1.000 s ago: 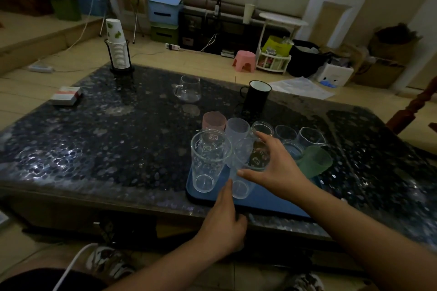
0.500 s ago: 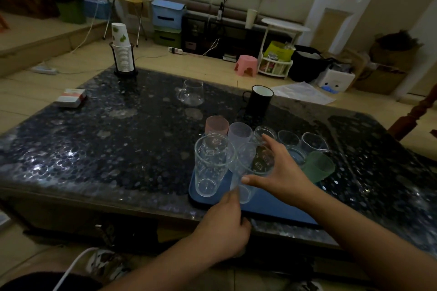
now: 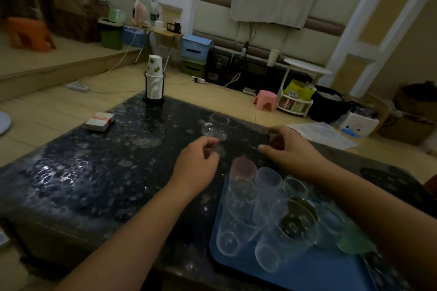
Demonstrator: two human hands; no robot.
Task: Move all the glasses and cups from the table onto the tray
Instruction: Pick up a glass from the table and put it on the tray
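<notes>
At the lower right of the frame a flat blue plastic tray (image 3: pixel 305 274) lies on the near edge of the table (image 3: pixel 94 172), its right part cut off by the frame and crossed by the right forearm. On it stand clear, smooth tumblers (image 3: pixel 238 217), tall and tapering, crowded so that their walls overlap and their count is hard to make out. A frosted pink cup (image 3: pixel 243 169) stands at the tray's far left corner, a pale frosted one just right of it, and a green cup (image 3: pixel 354 242) shows partly beneath the right forearm.

The tabletop is dark, glossy and mottled with pale round flecks, and it catches glare at the left.

Above the tray, at centre frame, the left hand (image 3: pixel 197 163) hovers with fingers loosely curled, grasping nothing that can be seen. The right hand (image 3: pixel 287 149) reaches to its right, fingers bent; motion blur leaves it unclear whether they grasp anything. A dark object lies behind its fingertips, almost wholly hidden.

Just beyond the left hand a small clear glass jug (image 3: pixel 216 128), rounded and with a spout, stands on the table, apart from the tray.

At the left of the table lies a flat red-and-white box (image 3: pixel 100 121). At the far edge a black wire holder carries a stack of ribbed white paper cups (image 3: pixel 155 78), the top one printed with green leaves.
</notes>
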